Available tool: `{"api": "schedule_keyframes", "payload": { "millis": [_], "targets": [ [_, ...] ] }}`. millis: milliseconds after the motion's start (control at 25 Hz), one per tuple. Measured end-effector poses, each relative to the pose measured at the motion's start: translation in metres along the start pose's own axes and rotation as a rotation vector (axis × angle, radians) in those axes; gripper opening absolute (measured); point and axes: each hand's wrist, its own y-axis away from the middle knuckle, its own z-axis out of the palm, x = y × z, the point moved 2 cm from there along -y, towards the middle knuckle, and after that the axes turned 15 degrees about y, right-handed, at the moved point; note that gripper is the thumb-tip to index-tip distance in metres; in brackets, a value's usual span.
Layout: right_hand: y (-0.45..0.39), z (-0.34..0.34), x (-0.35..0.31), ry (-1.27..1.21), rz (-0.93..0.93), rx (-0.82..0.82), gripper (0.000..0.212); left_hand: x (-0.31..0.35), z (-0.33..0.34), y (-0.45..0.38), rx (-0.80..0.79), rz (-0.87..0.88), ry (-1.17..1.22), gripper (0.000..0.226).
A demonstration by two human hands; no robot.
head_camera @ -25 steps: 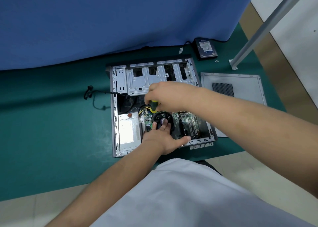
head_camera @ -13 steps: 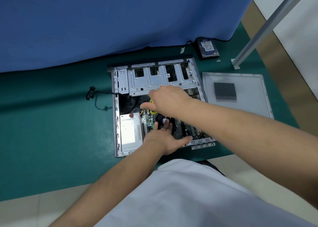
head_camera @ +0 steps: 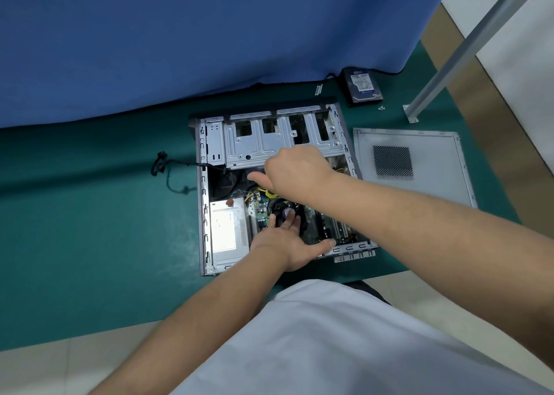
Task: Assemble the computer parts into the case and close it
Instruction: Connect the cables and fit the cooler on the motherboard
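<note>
While the case (head_camera: 207,184) lies open on the green surface (head_camera: 90,229) with power supply (head_camera: 227,229) and board seated, the left hand (head_camera: 287,241) rests flat, fingers straight, on the cooler fan (head_camera: 284,211). The right hand (head_camera: 296,169) grips a yellow-handled screwdriver (head_camera: 271,194) above the fan. Judged roughly midway: side panel (head_camera: 419,160) and hard drive (head_camera: 362,87) lie outside, unfitted.
</note>
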Motion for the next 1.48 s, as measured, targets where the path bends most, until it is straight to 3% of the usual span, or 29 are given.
{"api": "schedule_keyframes", "payload": {
  "millis": [80,200,280,400,600,720,880,1040,1160,1240,1320,1480],
  "targets": [
    [-0.005,0.001,0.003,-0.057,-0.048,-0.019,0.067,0.001,0.000,0.001,-0.004,0.005,-0.002,0.134],
    [-0.012,-0.006,0.013,-0.174,-0.310,-0.076,0.038,0.002,-0.001,0.002,-0.013,0.005,0.002,0.133],
    [-0.014,-0.010,0.020,-0.149,-0.376,-0.092,0.035,0.002,-0.001,0.002,-0.024,0.006,0.005,0.133],
    [-0.009,-0.008,0.019,-0.112,-0.266,-0.053,0.026,0.002,-0.001,0.002,-0.025,0.005,0.013,0.134],
    [-0.003,0.001,0.007,-0.093,-0.045,-0.089,0.071,0.001,-0.002,0.002,-0.022,0.010,0.012,0.132],
    [-0.006,-0.005,0.009,-0.093,-0.147,-0.100,0.065,0.002,-0.003,0.003,-0.032,-0.001,0.001,0.132],
    [-0.009,-0.015,0.021,-0.166,-0.349,-0.111,0.034,0.004,-0.004,0.004,-0.049,-0.015,-0.018,0.132],
    [-0.010,-0.016,0.014,-0.114,-0.242,-0.060,0.022,0.007,-0.009,0.005,-0.070,-0.035,-0.037,0.133],
    [-0.009,-0.010,0.000,-0.097,-0.104,-0.079,0.055,0.008,-0.011,0.005,-0.084,-0.045,-0.049,0.131],
    [-0.009,-0.009,-0.007,-0.064,-0.064,-0.084,0.063,0.010,-0.011,0.006,-0.091,-0.046,-0.058,0.130],
    [-0.010,-0.011,-0.004,-0.068,-0.089,-0.109,0.061,0.011,-0.011,0.007,-0.092,-0.051,-0.068,0.130],
    [-0.014,-0.016,0.015,-0.067,-0.371,-0.117,0.038,0.011,-0.010,0.005,-0.108,-0.056,-0.079,0.129]
  ]
}}
